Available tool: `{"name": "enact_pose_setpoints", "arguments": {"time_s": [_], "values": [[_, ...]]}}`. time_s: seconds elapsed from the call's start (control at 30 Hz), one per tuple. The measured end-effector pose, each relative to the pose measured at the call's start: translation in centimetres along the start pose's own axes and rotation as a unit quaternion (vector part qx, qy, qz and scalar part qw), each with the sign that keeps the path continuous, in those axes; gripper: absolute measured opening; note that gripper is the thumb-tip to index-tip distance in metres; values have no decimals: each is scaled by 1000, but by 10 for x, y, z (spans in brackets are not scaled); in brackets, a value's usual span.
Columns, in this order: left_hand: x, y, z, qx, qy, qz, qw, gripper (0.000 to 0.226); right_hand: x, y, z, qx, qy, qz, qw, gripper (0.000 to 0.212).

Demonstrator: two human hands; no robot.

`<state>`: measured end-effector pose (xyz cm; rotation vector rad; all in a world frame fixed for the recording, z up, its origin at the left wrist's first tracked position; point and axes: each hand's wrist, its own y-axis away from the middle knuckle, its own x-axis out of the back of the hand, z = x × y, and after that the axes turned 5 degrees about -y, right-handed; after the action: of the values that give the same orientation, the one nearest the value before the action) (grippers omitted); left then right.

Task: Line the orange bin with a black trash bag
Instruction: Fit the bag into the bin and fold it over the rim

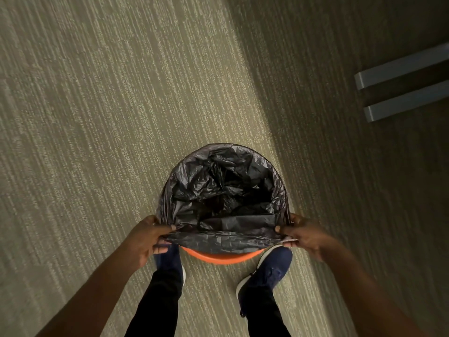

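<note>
My left hand (148,235) and right hand (300,233) pinch the black trash bag (223,190) edge at the orange bin (222,258) rim's 6 o'clock side

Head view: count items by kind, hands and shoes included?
Hands: 2, left hand and right hand
Shoes: 2, and
Bin: 1
Trash bag: 1
Grey bars: 2
Total: 8

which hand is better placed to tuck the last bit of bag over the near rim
Neither clearly: left hand and right hand each grip a corner of the black trash bag beside the exposed orange bin rim.
</note>
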<state>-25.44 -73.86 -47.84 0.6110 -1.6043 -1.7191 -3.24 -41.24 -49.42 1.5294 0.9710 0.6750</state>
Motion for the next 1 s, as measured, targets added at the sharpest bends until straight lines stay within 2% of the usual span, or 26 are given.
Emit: {"name": "enact_pose_setpoints", "arguments": {"time_s": [0.13,0.17,0.27,0.43,0.57,0.67,0.8,0.9,1.0], "values": [[-28,9,-18,23,-1,8,1000,51,-9,1,5,-27,83,-12,996,53],[-36,10,-24,26,7,7,1000,48,-12,1,8,-31,98,-9,995,51],[-56,11,-38,36,48,20,998,17,-22,0,19,-21,126,14,992,27],[-71,9,-54,22,96,26,995,21,-36,-2,40,-12,106,37,994,21],[-73,5,-73,-45,60,104,992,24,-49,-8,52,-1,159,77,984,16],[-75,-4,-89,-80,29,135,987,22,-55,-13,63,25,129,107,985,18],[-76,-17,-97,-83,78,109,987,16,-61,-14,71,50,58,130,989,26],[-75,-19,-100,-96,66,91,989,13,-62,-12,72,49,4,108,993,25],[-77,-22,-106,-104,46,75,991,13,-60,-11,76,40,-21,74,996,14]]}}
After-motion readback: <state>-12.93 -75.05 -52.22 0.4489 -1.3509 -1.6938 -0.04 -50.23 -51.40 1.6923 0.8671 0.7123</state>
